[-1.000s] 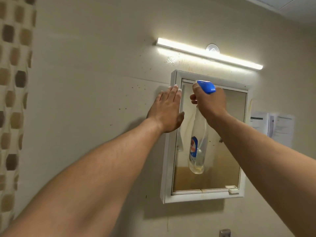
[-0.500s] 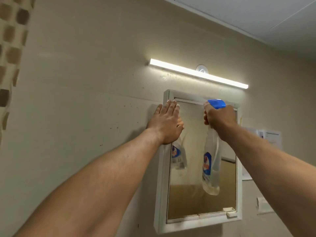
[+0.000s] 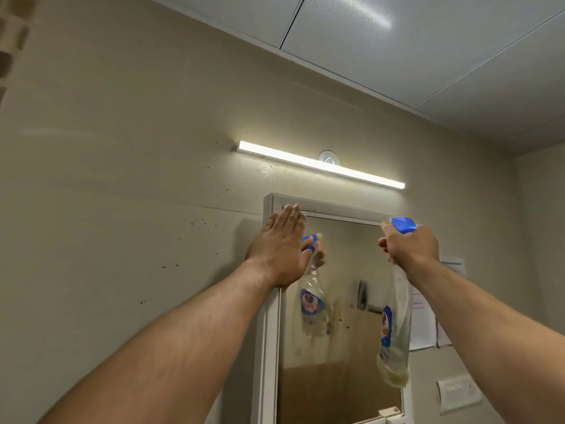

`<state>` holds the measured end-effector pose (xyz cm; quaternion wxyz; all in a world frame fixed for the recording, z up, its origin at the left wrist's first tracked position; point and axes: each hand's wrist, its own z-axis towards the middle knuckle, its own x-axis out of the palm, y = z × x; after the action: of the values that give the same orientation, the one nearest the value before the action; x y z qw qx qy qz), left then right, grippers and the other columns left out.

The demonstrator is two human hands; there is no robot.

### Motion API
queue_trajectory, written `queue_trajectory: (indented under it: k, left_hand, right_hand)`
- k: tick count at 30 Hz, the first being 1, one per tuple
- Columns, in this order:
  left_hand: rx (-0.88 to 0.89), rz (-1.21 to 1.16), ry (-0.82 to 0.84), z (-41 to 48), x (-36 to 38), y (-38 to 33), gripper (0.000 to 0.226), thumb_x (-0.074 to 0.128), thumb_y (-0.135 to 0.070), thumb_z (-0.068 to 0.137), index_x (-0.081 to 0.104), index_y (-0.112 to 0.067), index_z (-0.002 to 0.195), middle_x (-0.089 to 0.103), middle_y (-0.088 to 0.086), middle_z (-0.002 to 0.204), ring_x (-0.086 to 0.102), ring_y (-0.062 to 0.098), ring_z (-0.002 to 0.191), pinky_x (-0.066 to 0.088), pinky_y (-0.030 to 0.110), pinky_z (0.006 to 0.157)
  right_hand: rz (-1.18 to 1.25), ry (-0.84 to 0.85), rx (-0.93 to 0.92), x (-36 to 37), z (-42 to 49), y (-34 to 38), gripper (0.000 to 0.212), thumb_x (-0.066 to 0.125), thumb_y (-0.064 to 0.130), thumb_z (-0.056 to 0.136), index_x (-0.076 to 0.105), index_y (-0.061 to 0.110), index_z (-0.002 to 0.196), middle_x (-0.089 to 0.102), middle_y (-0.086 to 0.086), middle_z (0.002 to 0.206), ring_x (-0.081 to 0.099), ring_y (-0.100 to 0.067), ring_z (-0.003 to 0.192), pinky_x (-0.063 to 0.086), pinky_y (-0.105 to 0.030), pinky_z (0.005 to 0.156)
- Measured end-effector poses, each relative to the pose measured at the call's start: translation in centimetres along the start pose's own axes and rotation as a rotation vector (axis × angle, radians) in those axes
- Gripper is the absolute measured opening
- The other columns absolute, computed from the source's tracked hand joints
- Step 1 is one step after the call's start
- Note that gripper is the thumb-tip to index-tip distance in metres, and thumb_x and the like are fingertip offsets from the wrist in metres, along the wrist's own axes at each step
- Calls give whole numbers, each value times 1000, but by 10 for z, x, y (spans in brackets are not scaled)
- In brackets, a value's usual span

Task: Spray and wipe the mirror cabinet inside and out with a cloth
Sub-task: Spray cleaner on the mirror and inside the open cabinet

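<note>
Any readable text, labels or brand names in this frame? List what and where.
No text reads clearly.
Label on the spray bottle: blue with a red logo, letters blurred, unreadable.
Its reflection in the mirror: blurred too.
Print on the paper notices on the wall beside the mirror: too small to read.

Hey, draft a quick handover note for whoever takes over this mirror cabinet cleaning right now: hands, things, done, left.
Left hand: rests flat, fingers straight, on the top-left corner of the white-framed mirror cabinet.
Right hand: grips the clear plastic spray bottle with blue trigger head, raised before the upper right of the glass.
Cloth: not in view.
Done: nothing evident; glass spotted and smeared, cabinet shut.
Left: spray, wipe outside, then open and clean inside.
</note>
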<state>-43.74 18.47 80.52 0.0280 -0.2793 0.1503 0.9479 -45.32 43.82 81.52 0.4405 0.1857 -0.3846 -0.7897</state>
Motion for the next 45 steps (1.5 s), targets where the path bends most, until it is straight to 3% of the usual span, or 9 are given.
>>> queue_trajectory:
  k: [6, 9, 13, 17, 23, 28, 36, 39, 45]
  left_hand:
    - [45, 28, -5, 2, 9, -16, 77, 18, -55, 107, -13, -11, 162, -20, 5, 171, -21, 18, 157, -16, 33, 123]
    - [64, 25, -17, 0, 17, -21, 77, 18, -57, 107, -11, -12, 163, -20, 4, 170, -22, 17, 156, -18, 33, 122]
    - [74, 7, -18, -8, 33, -25, 73, 18, -55, 108, -4, -14, 164, -15, 4, 172, -18, 18, 158, -9, 38, 129]
    - [103, 45, -19, -22, 52, -30, 75, 18, -56, 107, -2, -13, 165, -12, 7, 172, -13, 22, 159, -1, 45, 130]
    - [216, 79, 40, -43, 73, -44, 78, 25, -53, 102, -5, -15, 164, -14, 9, 172, -13, 25, 159, -14, 41, 125]
    - [261, 98, 74, -51, 86, -51, 80, 27, -55, 102, -5, -18, 165, -15, 5, 172, -16, 23, 159, -23, 40, 121]
    - [29, 234, -41, -64, 85, -38, 77, 16, -55, 101, -5, -15, 163, -23, 14, 169, -22, 31, 157, -24, 55, 121]
    - [-80, 276, -94, -77, 86, -30, 76, 13, -53, 102, -13, -11, 160, -32, 19, 165, -27, 35, 155, -20, 59, 121]
    - [-187, 245, -117, -110, 92, -17, 80, 15, -53, 104, -13, -4, 161, -30, 18, 166, -25, 33, 156, -10, 57, 125]
  right_hand:
    - [-79, -151, 95, -22, 11, -23, 42, 62, 45, 95, 66, 5, 81, 65, -10, 67, 63, -26, 53, 57, -35, 57]
    - [36, -168, 152, -33, 16, -33, 34, 65, 36, 97, 71, 3, 89, 75, -14, 80, 73, -28, 68, 62, -38, 61]
    - [-7, -111, 202, -40, 14, -54, 38, 66, 40, 96, 70, 2, 94, 71, -16, 79, 65, -26, 63, 65, -45, 70]
    - [14, -59, 248, -43, 2, -83, 39, 69, 41, 95, 71, 2, 96, 76, -13, 83, 74, -29, 73, 65, -48, 79]
    - [-64, 14, 232, -39, -20, -117, 39, 69, 42, 94, 70, 3, 91, 68, -13, 72, 65, -25, 61, 63, -47, 72]
    - [4, 37, 141, -37, -30, -117, 31, 71, 36, 95, 71, 8, 82, 74, -8, 75, 70, -27, 70, 61, -44, 74]
    - [114, 252, 84, -22, -62, -91, 25, 73, 36, 96, 70, 12, 89, 72, -5, 75, 72, -17, 67, 62, -35, 66]
    - [70, 351, -11, -8, -87, -83, 30, 71, 37, 96, 67, 14, 76, 62, -3, 62, 61, -15, 54, 54, -31, 57]
    - [54, 484, -119, 12, -130, -74, 23, 70, 39, 97, 73, 20, 84, 72, 0, 68, 71, -14, 65, 61, -31, 66]
